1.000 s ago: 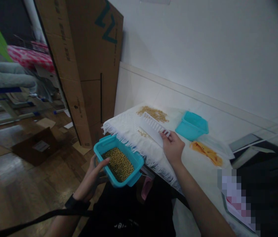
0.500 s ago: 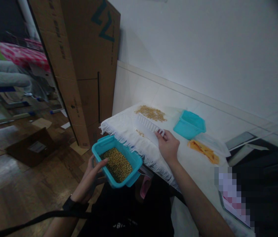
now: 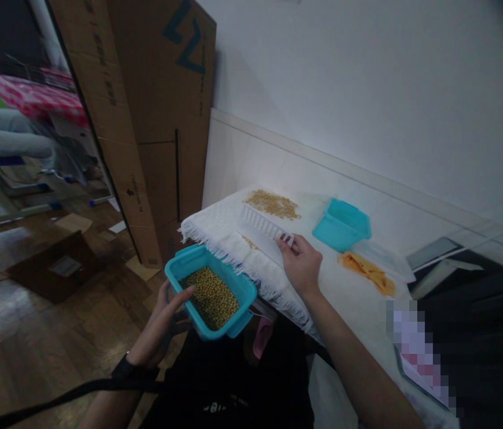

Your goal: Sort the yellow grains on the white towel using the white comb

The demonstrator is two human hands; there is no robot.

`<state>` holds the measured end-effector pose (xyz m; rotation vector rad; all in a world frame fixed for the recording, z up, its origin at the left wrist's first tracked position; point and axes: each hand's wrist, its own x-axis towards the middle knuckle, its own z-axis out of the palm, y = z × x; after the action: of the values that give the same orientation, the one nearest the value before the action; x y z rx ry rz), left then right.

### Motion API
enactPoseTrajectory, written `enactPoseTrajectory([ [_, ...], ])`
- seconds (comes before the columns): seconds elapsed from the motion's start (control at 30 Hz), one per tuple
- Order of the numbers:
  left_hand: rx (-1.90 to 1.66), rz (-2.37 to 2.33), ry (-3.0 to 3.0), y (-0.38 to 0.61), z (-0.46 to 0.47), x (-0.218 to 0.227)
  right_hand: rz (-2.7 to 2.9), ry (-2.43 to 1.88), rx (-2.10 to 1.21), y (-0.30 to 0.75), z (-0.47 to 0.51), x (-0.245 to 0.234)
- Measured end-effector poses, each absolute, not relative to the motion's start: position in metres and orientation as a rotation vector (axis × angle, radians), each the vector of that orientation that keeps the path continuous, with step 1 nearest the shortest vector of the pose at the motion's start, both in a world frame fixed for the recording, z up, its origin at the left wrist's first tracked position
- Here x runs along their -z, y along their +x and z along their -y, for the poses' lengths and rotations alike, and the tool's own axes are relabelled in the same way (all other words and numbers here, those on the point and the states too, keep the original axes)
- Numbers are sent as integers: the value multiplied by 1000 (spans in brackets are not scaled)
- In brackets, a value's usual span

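My left hand (image 3: 162,325) grips a turquoise tub (image 3: 233,283) of yellow-green beans (image 3: 210,297), held just below the fringed edge of a white cloth (image 3: 219,223) on the table. My right hand (image 3: 300,262) is closed on a white slotted plastic scraper (image 3: 262,229) that rests on the cloth. A few loose beans (image 3: 247,242) lie beside the scraper, between it and the tub. A larger heap of beans (image 3: 273,204) sits behind the scraper at the cloth's far side.
A second turquoise tub (image 3: 341,224) stands right of the heap, with an orange-and-clear bag (image 3: 369,271) next to it. Tall cardboard boxes (image 3: 144,107) lean against the wall at left. A flat box (image 3: 52,265) lies on the wooden floor. Dark equipment (image 3: 478,310) is at right.
My right hand has drawn the scraper slightly toward the cloth's near edge and the tub, pushing the few loose beans along. The tub stays in my left hand.
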<state>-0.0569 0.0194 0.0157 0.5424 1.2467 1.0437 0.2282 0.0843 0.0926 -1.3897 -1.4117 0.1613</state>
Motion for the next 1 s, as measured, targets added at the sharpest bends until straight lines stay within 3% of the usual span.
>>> enactPoseTrajectory([
  [1.0, -1049, -1246, 532, -57, -18, -22, 1429, -1354, -198, 216, -83, -98],
])
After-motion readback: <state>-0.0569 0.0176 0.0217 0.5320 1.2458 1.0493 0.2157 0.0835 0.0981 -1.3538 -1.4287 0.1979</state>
